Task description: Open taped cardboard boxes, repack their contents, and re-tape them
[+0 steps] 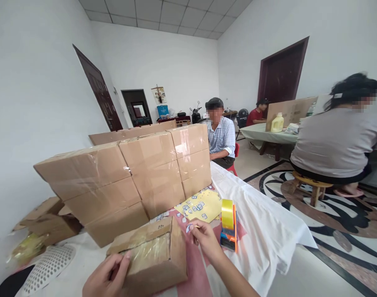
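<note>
Head view | cardboard box (pixel 153 268) near, on cloth-covered desk (pixel 256 235): tape (pixel 151 245) over top seam, closing looks done; small label-like piece (pixel 189 227) off it, what is left unclear | long axis left-right, right end slightly farther | left hand (pixel 106 273) half-curled at box, grip cannot be told; right hand (pixel 205 238) pinches piece

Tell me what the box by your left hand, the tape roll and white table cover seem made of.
Box: matte brown cardboard, judging by its flaps.
Tape roll: probably glossy plastic, given its yellow sheen.
White table cover: likely matte fabric, draping in soft folds.
</note>
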`<state>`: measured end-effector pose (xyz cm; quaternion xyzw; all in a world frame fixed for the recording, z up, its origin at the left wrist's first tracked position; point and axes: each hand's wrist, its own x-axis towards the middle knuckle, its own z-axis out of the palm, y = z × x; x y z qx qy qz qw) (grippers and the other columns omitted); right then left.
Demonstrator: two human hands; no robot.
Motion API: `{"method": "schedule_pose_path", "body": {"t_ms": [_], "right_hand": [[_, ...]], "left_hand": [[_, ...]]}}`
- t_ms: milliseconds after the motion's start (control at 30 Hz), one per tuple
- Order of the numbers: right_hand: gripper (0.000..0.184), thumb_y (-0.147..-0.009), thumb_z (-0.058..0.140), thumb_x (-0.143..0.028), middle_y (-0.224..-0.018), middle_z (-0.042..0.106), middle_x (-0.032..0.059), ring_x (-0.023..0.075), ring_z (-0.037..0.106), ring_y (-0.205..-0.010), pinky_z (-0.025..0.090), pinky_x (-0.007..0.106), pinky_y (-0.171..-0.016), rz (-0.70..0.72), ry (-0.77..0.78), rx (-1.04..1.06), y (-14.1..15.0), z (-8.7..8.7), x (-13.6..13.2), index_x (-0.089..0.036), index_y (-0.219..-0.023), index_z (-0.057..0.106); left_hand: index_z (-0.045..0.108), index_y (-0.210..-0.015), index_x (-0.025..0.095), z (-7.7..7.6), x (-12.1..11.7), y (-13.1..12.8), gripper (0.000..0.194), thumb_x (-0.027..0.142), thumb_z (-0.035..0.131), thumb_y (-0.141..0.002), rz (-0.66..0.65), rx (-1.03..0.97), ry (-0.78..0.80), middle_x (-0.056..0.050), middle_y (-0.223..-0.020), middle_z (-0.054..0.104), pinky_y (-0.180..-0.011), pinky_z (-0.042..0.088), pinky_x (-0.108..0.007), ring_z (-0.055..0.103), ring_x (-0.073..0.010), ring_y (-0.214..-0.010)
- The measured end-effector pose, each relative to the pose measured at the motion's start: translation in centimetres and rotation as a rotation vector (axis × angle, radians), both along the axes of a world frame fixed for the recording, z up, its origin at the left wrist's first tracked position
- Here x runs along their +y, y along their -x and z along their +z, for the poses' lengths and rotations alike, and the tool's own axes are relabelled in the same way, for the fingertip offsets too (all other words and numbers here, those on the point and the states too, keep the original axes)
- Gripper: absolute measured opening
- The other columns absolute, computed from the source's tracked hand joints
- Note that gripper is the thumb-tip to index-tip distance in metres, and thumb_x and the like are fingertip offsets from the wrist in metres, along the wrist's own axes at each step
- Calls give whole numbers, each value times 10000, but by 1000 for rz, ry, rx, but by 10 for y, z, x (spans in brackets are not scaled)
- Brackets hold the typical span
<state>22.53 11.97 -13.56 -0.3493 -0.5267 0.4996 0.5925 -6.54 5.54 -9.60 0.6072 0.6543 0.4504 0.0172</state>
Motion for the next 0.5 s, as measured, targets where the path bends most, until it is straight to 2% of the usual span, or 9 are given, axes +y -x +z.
{"method": "schedule_pose_path", "body": {"t_ms": [100, 200, 333, 400, 500], "right_hand": [[536, -831, 645, -714, -534, 473, -59, 80, 342, -393, 245, 229, -412, -29, 28, 60, 6, -14, -8, -184, -895, 678], [530, -818, 683, -689, -640, 548, -34, 83, 371, -440, 301, 235, -443, -63, 20, 87, 9, -23, -13, -192, -999, 697], [390, -895, 667, -563, -846, 643, 23, 160, 576, -700, 457, 276, -636, -93, -7, 78, 10, -27, -23, -225, -1089, 651], [321, -933, 626, -522, -909, 650, 36, 186, 608, -827, 480, 299, -745, -93, -13, 65, 12, -29, -26, -232, -1071, 632], [249, -959, 588, -465, -963, 645, 43, 202, 613, -910, 483, 321, -826, -60, -18, 40, 15, -34, -26, -238, -1055, 624]], "left_hand": [[527, -580, 222, -6, 1, 7, 445, 572, 599, -845, -34, -2, -59, 46, -555, 438, -553, 341, -238, 420, -121, -540], [536, -586, 220, -6, 2, 11, 428, 545, 603, -856, -30, 4, -81, 46, -558, 453, -538, 352, -232, 441, -118, -535], [492, -553, 215, 5, 3, 1, 435, 490, 602, -872, -48, 89, -100, 53, -521, 437, -531, 353, -230, 432, -104, -504], [481, -547, 211, 11, 4, -7, 432, 459, 598, -882, -70, 138, -128, 53, -511, 434, -541, 348, -234, 424, -100, -500], [489, -550, 208, 16, 2, -17, 414, 420, 610, -884, -72, 162, -151, 53, -509, 422, -554, 334, -245, 415, -100, -510]]}}
